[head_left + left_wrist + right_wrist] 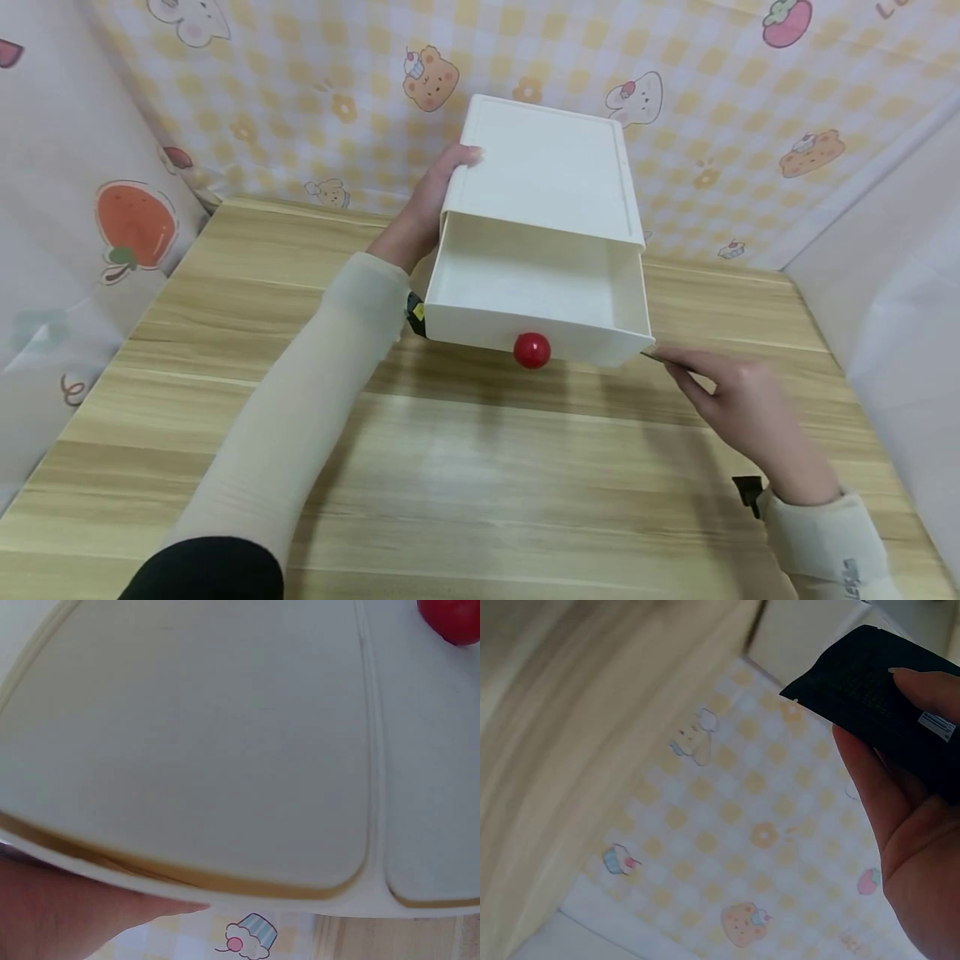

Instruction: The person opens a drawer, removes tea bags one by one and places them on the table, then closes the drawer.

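My left hand (427,200) grips the left side of a white drawer box (551,171), its thumb over the top edge. The box tilts toward me, and its shadow falls on the table below. Its white drawer (465,323) is pulled out at the front, with a round red knob (532,351) and the inner floor showing. In the left wrist view, the box's side panel (195,750) fills most of the picture. Near the drawer's front right corner, my right hand (731,408) pinches a dark flat sachet (870,682) between thumb and fingers; edge-on in the head view, it looks thin.
A wood-grain table (465,483) lies under both hands. Behind it hangs a yellow checked cloth (300,92) with cartoon prints. White cloth walls (885,275) stand at the left and right. A dark strap piece (748,493) sits by the right wrist.
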`<action>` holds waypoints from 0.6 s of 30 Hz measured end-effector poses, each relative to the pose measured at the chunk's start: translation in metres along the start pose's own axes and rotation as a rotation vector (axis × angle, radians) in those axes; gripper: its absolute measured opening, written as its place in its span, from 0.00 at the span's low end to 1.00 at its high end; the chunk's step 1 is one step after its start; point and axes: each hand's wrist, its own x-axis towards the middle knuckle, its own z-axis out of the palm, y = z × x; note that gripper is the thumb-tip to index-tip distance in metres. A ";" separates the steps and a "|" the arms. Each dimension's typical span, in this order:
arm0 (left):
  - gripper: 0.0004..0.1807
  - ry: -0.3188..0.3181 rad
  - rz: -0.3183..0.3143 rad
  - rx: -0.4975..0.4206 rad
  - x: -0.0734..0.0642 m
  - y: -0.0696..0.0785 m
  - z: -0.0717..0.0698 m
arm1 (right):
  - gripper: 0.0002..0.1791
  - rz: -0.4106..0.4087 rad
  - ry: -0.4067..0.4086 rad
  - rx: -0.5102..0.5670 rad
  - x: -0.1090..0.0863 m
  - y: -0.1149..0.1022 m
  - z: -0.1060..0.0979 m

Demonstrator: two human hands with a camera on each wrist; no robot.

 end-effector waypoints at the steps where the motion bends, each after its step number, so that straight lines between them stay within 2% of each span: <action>1: 0.31 0.000 0.002 0.002 0.000 0.000 0.000 | 0.25 0.003 -0.009 -0.001 -0.002 0.001 0.004; 8: 0.32 -0.006 0.003 0.007 -0.002 0.000 0.001 | 0.22 0.017 -0.079 -0.003 -0.009 0.005 0.021; 13: 0.32 -0.002 0.001 0.014 -0.002 0.000 0.000 | 0.23 0.064 -0.186 0.036 -0.013 0.005 0.026; 18: 0.31 0.002 0.010 0.017 -0.001 0.000 0.000 | 0.26 0.076 -0.295 0.082 -0.014 0.003 0.029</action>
